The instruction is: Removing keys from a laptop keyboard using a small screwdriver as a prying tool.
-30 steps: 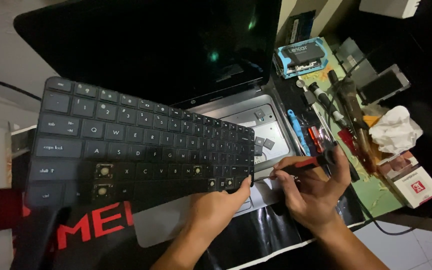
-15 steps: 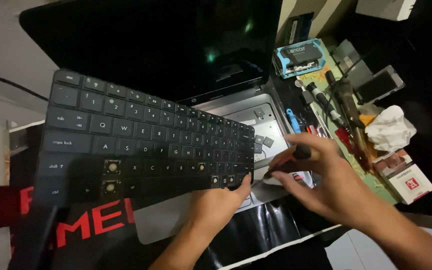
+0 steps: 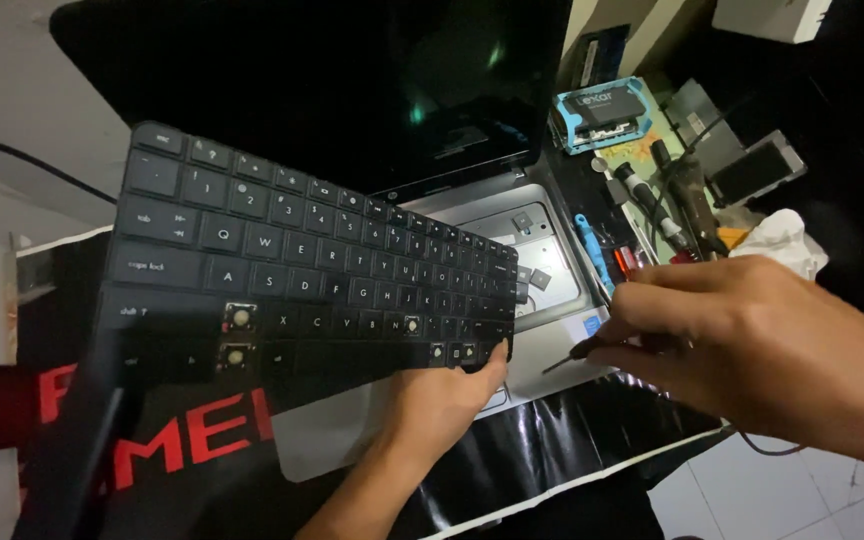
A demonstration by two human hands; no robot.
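Head view | my left hand (image 3: 442, 400) grips the black keyboard (image 3: 312, 275) at its lower edge, tilted up off the silver laptop base (image 3: 542, 290) | right hand (image 3: 752, 335) pinches a thin tool (image 3: 577, 352) just beside it | risk, I judge: one-edge hold slips, keyboard drops onto base.
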